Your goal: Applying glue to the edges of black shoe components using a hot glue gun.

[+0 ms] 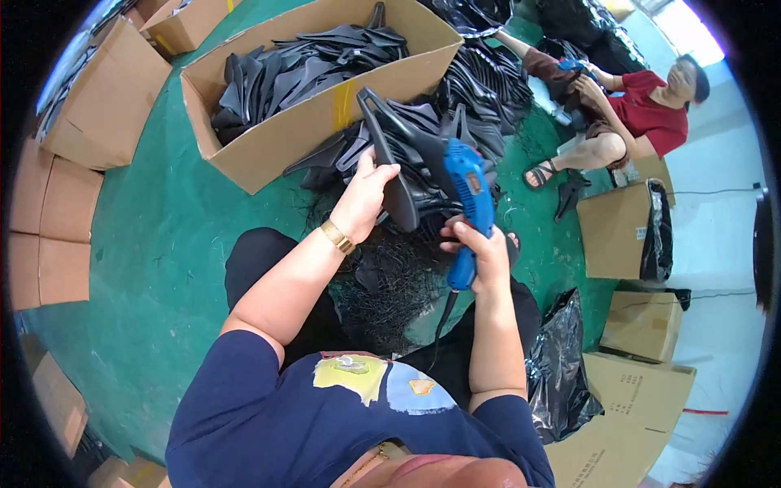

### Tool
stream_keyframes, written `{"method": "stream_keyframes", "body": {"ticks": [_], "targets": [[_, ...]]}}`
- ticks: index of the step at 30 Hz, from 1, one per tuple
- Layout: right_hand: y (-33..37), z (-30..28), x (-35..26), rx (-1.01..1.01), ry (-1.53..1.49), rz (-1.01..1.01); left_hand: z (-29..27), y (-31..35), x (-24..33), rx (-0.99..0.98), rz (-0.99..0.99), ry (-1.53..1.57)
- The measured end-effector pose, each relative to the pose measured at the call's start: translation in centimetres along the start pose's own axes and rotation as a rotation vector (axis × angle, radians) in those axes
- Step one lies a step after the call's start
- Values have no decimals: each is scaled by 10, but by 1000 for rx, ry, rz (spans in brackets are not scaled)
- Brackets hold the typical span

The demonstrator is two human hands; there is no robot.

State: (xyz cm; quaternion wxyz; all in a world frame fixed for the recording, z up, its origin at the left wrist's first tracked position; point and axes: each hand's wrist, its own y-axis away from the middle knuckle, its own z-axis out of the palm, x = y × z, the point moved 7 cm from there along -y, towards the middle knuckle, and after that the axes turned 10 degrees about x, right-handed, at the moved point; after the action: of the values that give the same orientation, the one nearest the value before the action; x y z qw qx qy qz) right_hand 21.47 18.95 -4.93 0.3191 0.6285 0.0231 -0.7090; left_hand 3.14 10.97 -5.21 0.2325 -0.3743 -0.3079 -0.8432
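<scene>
My left hand grips a black moulded piece, long and curved with a narrow pointed end, tilted up in front of me. In my right hand is a blue corded power tool, its fingers wrapped round the lower body. The tool's upper end lies beside the black parts; whether it touches the held piece I cannot tell. Its black cord hangs down towards my lap. Just beyond my hands lies a heap of similar black moulded pieces. Thin black scraps cover the floor between my legs.
A large open cardboard box full of black pieces stands ahead. More cartons line the left; others stand at right near a black plastic bag. A co-worker in a red shirt sits at far right, handling something dark.
</scene>
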Motion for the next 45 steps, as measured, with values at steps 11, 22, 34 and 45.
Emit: {"method": "stream_keyframes", "body": {"ticks": [11, 22, 34, 45], "targets": [[16, 26, -1, -378, -257, 139, -5, -5, 6, 42, 775, -870], [59, 41, 51, -479, -8, 459, -44, -23, 49, 275, 211, 46], [58, 49, 64, -512, -78, 555, -48, -30, 46, 272, 307, -40], [55, 54, 57, -523, -178, 615, -22, -16, 54, 36, 513, -206]]}}
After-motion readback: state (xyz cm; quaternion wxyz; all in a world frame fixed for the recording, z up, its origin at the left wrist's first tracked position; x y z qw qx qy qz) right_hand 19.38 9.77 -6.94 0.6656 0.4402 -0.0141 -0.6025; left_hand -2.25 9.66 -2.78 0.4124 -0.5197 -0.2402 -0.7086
